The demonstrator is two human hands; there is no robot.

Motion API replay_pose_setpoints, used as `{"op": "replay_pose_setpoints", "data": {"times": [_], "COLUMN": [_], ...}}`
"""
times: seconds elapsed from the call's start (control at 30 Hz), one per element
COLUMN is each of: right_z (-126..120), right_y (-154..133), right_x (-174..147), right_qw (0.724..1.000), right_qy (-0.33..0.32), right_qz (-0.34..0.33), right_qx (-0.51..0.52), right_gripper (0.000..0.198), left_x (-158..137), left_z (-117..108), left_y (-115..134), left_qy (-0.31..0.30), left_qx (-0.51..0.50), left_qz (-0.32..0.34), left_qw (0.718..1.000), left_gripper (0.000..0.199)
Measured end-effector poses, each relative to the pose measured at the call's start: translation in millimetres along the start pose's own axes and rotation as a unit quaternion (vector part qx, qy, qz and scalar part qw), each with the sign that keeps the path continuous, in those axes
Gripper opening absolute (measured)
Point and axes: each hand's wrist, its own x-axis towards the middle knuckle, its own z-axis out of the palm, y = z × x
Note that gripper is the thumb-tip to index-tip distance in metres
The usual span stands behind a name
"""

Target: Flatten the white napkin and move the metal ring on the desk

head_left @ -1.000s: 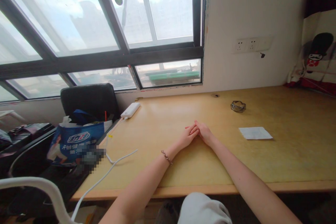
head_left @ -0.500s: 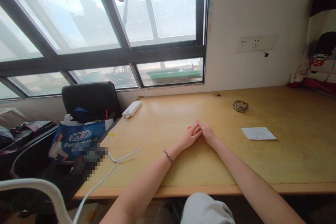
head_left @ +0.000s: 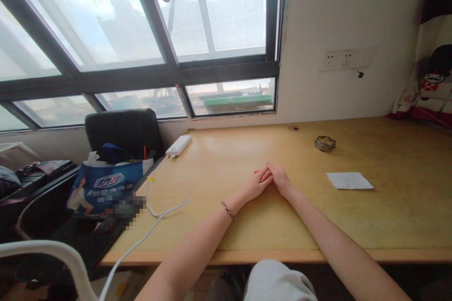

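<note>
My left hand (head_left: 256, 185) and my right hand (head_left: 280, 181) rest together on the wooden table (head_left: 212, 164), fingers stretched out and overlapping at the tips. Neither of them shows anything in it. Around my left wrist is a braided bracelet (head_left: 229, 211). A small sheet of white paper (head_left: 349, 180) lies flat to the right of my right hand. Behind the paper stands a low, round, dark see-through dish (head_left: 325, 144) that looks like a glass ashtray. The undersides of my fingers are hidden.
A white power bank (head_left: 178, 146) with a cable sits at the table's left edge. Another white cable (head_left: 173, 209) runs over that edge. Left of the table, a blue bag (head_left: 106, 186) stands on a black chair (head_left: 123, 127). Wall sockets (head_left: 339, 59) are at the back.
The whole view has shifted slightly to the left, so things appear a little further right. My hands keep the same pose on the table.
</note>
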Motion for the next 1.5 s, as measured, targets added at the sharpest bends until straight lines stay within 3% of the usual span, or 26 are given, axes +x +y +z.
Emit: {"op": "replay_pose_setpoints", "data": {"times": [1.17, 1.5], "right_z": [1.0, 2.0], "right_y": [-2.4, -2.8], "right_x": [-1.8, -1.5], "right_qw": [1.000, 1.000], "right_qy": [0.001, 0.004], "right_qz": [-0.018, -0.021], "right_qx": [-0.005, -0.006], "right_gripper": [0.051, 0.052], "left_x": [-0.8, -0.1], "left_z": [0.5, -0.7], "left_y": [1.9, -0.4], "left_qy": [-0.004, -0.015], "left_qx": [0.008, 0.060], "left_qz": [0.001, 0.013], "left_qw": [1.000, 0.998], "left_gripper": [0.041, 0.040]}}
